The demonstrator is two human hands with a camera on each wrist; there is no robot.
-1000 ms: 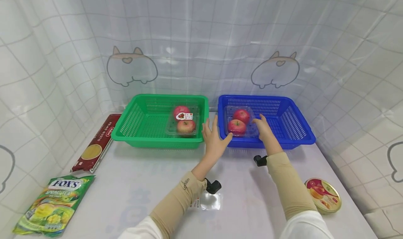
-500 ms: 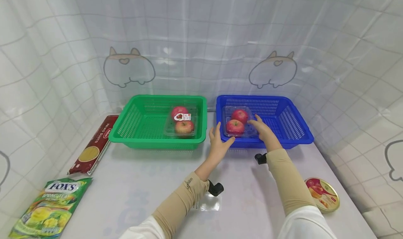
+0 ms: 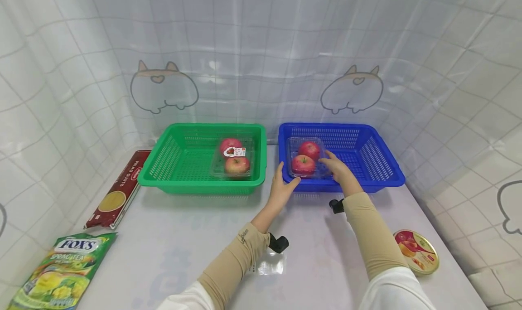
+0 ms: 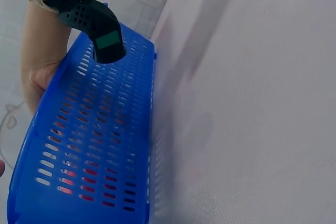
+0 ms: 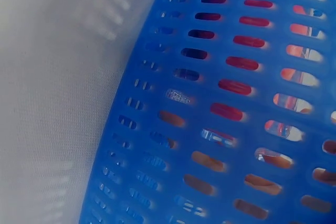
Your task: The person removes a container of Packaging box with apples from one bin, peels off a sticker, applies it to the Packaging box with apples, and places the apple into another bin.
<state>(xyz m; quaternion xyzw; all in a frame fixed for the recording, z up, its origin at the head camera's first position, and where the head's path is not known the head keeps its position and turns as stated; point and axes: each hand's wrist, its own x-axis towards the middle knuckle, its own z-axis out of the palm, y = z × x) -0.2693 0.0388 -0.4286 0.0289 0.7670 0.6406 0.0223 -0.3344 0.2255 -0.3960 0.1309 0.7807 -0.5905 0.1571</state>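
A clear plastic box with two red apples (image 3: 303, 164) lies in the left part of the blue basket (image 3: 381, 165). My left hand (image 3: 281, 192) is at the basket's front left corner, fingers along its left side and thumb spread over the front rim. Firm contact there cannot be made out. My right hand (image 3: 341, 173) reaches over the front rim into the basket, with its fingertips at the box's right side. In the left wrist view the basket's slotted wall (image 4: 100, 129) hides most of the box. Through the slots in the right wrist view, parts of fingers (image 5: 262, 183) show beside red apple (image 5: 244, 64).
A green basket (image 3: 171, 165) to the left holds another box of two apples, with a label. A red pasta pack (image 3: 118, 190) and a green FOX'S candy bag (image 3: 61, 269) lie at left. A round tin (image 3: 417, 252) is at right; a clear packet (image 3: 270, 265) lies in front.
My right hand has moved left and down to the side of the apple box. My left hand has shifted from between the baskets to the blue basket's corner. The head view has turned slightly.
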